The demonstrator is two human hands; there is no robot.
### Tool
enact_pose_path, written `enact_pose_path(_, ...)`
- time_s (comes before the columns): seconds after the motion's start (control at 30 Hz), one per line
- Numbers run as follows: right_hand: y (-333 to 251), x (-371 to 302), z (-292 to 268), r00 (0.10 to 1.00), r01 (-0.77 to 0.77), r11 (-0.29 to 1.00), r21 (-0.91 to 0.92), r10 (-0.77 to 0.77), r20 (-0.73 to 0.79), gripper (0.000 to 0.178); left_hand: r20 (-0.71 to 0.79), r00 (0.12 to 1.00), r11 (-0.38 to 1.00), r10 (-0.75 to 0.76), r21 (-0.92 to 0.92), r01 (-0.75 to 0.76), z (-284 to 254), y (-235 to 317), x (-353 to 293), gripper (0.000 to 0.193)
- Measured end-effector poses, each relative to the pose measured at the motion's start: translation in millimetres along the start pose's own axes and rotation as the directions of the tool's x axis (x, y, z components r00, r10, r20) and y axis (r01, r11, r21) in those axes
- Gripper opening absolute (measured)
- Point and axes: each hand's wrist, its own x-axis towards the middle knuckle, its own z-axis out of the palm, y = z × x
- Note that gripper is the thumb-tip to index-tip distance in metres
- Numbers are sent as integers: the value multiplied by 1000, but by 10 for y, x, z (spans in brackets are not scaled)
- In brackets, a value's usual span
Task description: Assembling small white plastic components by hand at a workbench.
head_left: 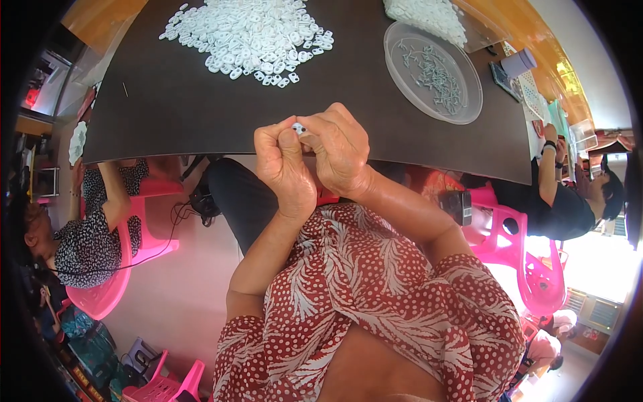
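Observation:
Close together over the table's near edge, my left hand and my right hand pinch a small white plastic piece between thumbs and fingers. Two dark spots show on the piece; the fingers cover most of it. Beyond my hands lies a heap of white oval plastic pieces with holes, its nearest ones scattered loosely. To the right, a round translucent shallow tray holds many small grey metal pins or screws; their exact kind is too small to tell.
The dark table curves in front of me. At the back right are more white pieces in a clear container and a lilac cup-like item. People sit on pink chairs at the left and right.

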Motion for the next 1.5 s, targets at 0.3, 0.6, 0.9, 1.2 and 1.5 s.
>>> enact_pose_path(0.3, 173, 94, -199, 957, -263, 963, 58, 253, 141, 17, 167, 985, 980, -43, 201, 9, 8, -10, 285, 19)
enact_pose_path(0.6, 616, 908, -885, 986, -154, 948, -280, 164, 13, 12, 773, 552, 172, 312, 526, -833, 53, -213, 1030, 10)
enact_pose_path(0.9, 2268, 1893, -1824, 983, 57, 972, -230, -95, -159, 20, 847, 496, 281, 192, 437, -854, 135, -235, 1129, 12)
enact_pose_path(1.2, 2657, 1890, -1859, 993, -73, 539, -839, 113, -14, 19, 845, 498, 270, 194, 442, -855, 143, -220, 1103, 19)
enact_pose_path(1.5, 2078, 806, -1688, 888, -132, 724, -677, 390, 244, 12, 889, 405, 149, 212, 380, -913, 165, -176, 1022, 21)
